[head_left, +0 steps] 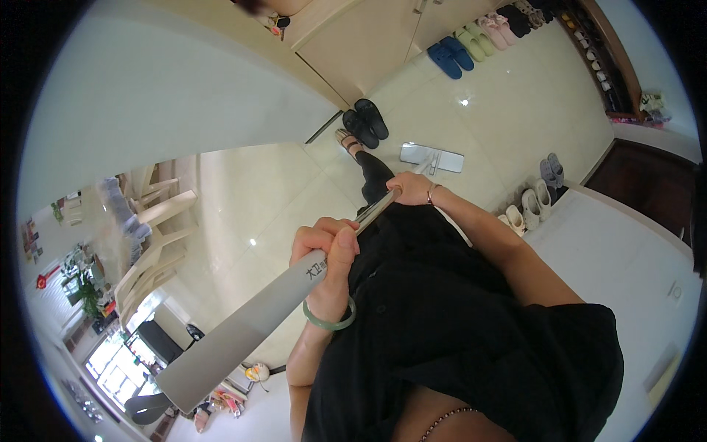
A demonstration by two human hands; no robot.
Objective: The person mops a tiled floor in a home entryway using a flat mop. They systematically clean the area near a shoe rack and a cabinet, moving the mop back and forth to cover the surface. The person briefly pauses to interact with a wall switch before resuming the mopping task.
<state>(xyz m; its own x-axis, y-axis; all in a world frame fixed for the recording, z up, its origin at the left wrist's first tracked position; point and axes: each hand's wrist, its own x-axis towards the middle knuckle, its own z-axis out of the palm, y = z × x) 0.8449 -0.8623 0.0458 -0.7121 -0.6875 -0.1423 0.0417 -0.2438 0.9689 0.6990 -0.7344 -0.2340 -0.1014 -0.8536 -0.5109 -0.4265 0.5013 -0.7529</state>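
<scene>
Mop head (453, 161) looks flat on the floor (508, 103), long axis roughly left-right, out past the nearer right hand (409, 188), fingers wrapped round the pole (378, 208), left hand (336, 271) gripping the grey handle (236, 331) higher up.

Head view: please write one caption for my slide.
Left hand and right hand grip a flat mop near black slippers on a pale floor.

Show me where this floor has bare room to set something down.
Glossy cream floor tiles lie bare between the flat rectangular silver mop head and the navy-blue slippers; another bare patch lies between the pale wooden chairs and the black-clothed leg.

Crowded: the footwear row along the beige cabinet, and beside the white panel, where grey slippers and white shoes sit.
</scene>
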